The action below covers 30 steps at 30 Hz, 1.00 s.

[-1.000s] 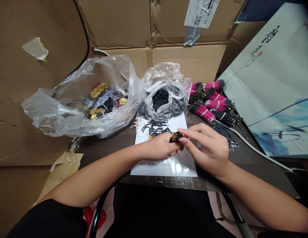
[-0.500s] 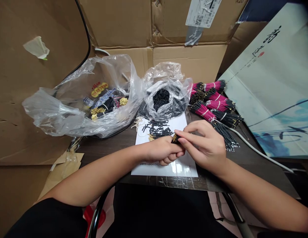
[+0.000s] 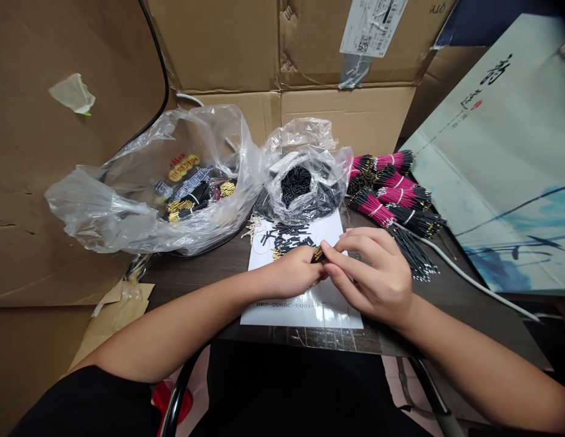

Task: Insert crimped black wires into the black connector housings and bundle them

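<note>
My left hand (image 3: 291, 274) is closed round a small bundle of black wires with gold tips (image 3: 317, 254), which pokes out between thumb and fingers. My right hand (image 3: 373, 273) meets it from the right, thumb and forefinger pinched at the bundle's tip. Both hands hover over a white sheet of paper (image 3: 309, 303) on the dark table. Loose short black tubes (image 3: 286, 235) lie scattered on the sheet just beyond my hands.
A clear bag of black tubes (image 3: 304, 182) stands behind the sheet. A larger clear bag with gold-tipped wires (image 3: 191, 197) lies to the left. Pink and black wire bundles (image 3: 391, 194) lie at the right. Cardboard boxes (image 3: 273, 48) wall the back and left. A white cable (image 3: 468, 273) crosses the right.
Both hands have drifted slightly left and closer together; my right fingers have slid in toward the bundle's tip.
</note>
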### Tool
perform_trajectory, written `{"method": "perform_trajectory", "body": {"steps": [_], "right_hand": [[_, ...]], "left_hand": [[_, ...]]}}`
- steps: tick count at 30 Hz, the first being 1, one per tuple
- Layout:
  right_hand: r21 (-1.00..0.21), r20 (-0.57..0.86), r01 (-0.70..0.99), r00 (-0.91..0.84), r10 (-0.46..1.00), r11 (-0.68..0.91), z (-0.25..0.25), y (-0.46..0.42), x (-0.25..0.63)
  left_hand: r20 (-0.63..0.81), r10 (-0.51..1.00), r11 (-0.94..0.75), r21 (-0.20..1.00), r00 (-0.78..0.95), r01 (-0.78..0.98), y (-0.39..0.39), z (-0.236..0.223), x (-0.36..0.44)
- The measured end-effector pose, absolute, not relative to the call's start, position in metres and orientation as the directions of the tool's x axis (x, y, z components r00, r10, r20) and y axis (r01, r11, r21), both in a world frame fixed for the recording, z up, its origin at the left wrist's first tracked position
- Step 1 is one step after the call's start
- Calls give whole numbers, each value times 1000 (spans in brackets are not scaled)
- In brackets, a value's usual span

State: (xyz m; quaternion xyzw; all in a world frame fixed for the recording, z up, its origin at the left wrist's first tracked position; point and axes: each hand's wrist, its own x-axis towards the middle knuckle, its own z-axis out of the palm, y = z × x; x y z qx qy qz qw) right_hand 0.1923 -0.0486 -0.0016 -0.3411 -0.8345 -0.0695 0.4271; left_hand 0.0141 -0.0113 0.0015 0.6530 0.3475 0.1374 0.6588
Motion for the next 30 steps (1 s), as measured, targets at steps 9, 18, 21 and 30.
{"method": "perform_trajectory", "body": {"steps": [9, 18, 21, 30], "right_hand": [[-115, 817, 606, -393, 422, 787, -1, -48, 193], [-403, 821, 569, -121, 558, 717, 9, -32, 204], [-415, 596, 640, -345, 725, 647, 7, -1, 203], [-262, 104, 612, -751, 652, 746, 2, 49, 151]], "left_hand": [[-25, 739, -299, 883, 673, 361, -13, 11, 12], [26, 502, -674, 638, 865, 372, -18, 13, 12], [10, 370, -801, 509, 929, 313, -19, 9, 11], [145, 285, -905, 368, 948, 216, -14, -3, 6]]}}
